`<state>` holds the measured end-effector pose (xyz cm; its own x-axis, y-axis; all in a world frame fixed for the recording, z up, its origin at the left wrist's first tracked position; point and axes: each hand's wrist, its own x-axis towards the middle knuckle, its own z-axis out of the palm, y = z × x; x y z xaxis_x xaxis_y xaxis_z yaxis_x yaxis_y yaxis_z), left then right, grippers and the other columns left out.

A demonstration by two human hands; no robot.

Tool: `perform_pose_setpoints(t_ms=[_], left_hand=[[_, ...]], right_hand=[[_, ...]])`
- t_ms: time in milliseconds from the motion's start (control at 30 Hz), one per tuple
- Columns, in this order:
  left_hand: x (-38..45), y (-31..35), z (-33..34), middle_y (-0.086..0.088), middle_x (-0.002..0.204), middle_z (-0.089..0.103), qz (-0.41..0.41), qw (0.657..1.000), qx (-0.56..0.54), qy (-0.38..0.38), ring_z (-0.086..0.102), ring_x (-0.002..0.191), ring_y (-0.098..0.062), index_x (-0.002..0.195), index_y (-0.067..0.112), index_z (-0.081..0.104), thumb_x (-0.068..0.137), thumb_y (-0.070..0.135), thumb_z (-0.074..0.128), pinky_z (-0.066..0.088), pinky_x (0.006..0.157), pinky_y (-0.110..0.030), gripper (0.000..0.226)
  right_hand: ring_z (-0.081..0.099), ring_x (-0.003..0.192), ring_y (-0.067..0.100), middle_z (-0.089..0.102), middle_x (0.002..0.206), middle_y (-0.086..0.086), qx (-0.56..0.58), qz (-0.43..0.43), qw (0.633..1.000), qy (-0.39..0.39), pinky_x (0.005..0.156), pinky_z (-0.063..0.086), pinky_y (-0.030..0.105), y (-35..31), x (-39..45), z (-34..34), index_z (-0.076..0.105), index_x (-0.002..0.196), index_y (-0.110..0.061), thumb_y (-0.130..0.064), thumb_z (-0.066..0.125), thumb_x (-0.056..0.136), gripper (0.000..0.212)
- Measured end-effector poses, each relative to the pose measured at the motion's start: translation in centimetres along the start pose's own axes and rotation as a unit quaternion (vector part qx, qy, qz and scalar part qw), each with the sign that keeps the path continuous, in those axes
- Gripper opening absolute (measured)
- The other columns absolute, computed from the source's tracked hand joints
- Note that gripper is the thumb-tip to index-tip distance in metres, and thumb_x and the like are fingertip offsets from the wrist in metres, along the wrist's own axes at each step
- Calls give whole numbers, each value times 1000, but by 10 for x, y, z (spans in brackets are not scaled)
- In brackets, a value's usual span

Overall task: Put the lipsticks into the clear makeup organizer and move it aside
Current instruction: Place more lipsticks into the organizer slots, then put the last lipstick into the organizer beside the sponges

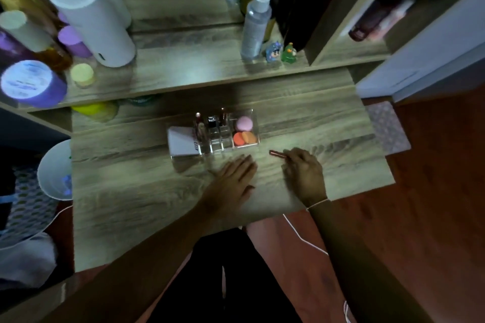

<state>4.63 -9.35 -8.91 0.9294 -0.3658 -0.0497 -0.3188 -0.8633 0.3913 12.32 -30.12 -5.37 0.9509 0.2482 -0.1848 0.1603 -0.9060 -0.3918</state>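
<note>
My left hand (233,178) rests flat, fingers spread and empty, just before the organizer (214,135); my right hand (304,170) pinches a light, slick, stiff lipstick (278,154) by its end.

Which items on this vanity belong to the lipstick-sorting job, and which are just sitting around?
Job:
- organizer
- lipstick in the right hand
- lipsticks already standing in the slots
- left hand, flat on the table

Lying about:
- sponges in the organizer
- spray bottle
- white bottle
- purple jar
- figurines
</note>
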Motion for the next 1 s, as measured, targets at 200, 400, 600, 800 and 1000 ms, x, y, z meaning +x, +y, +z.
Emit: perform_pose_setpoints(t_ms=[200, 400, 600, 800, 1000], left_hand=[[-6, -5, 5, -11, 157, 19, -4, 1000, 15, -25, 14, 145, -27, 147, 10, 27, 97, 37, 41, 7, 118, -43, 59], [-15, -9, -4, -17, 153, 28, -21, 1000, -18, -5, 22, 142, -32, 144, 6, 35, 97, 33, 47, 16, 118, -46, 55], [-38, -23, -15, -26, 135, 51, -33, 998, -23, 57, 49, 125, -39, 129, -2, 53, 91, 32, 50, 33, 105, -56, 51], [-58, -38, -10, -25, 135, 51, -35, 992, -38, 112, 47, 128, -34, 127, -2, 54, 92, 28, 51, 41, 105, -45, 47], [-67, -46, -24, -19, 142, 46, -72, 986, -77, 132, 40, 133, -29, 136, 2, 46, 96, 28, 46, 37, 107, -49, 48]], right_hand=[[55, 102, 36, 62, 117, 13, -2, 40, 999, 14, 87, 45, 45, -7, -16, 14, 65, 112, -16, -16, 64, 85, 26], [61, 100, 30, 68, 113, 9, 125, -26, 991, 48, 88, 45, 35, -17, -30, 18, 64, 107, -7, -2, 61, 87, 21], [64, 102, 26, 67, 115, 9, 186, -56, 979, 60, 85, 53, 37, -43, -36, 14, 61, 114, -7, -9, 55, 94, 20], [66, 95, 18, 70, 110, 2, 209, -89, 973, 28, 75, 48, 25, -76, -24, 13, 58, 116, -19, -21, 53, 98, 19], [62, 83, 1, 67, 110, -3, 218, -133, 967, 1, 70, 44, 5, -107, -9, 8, 49, 135, -28, -13, 49, 99, 40]])
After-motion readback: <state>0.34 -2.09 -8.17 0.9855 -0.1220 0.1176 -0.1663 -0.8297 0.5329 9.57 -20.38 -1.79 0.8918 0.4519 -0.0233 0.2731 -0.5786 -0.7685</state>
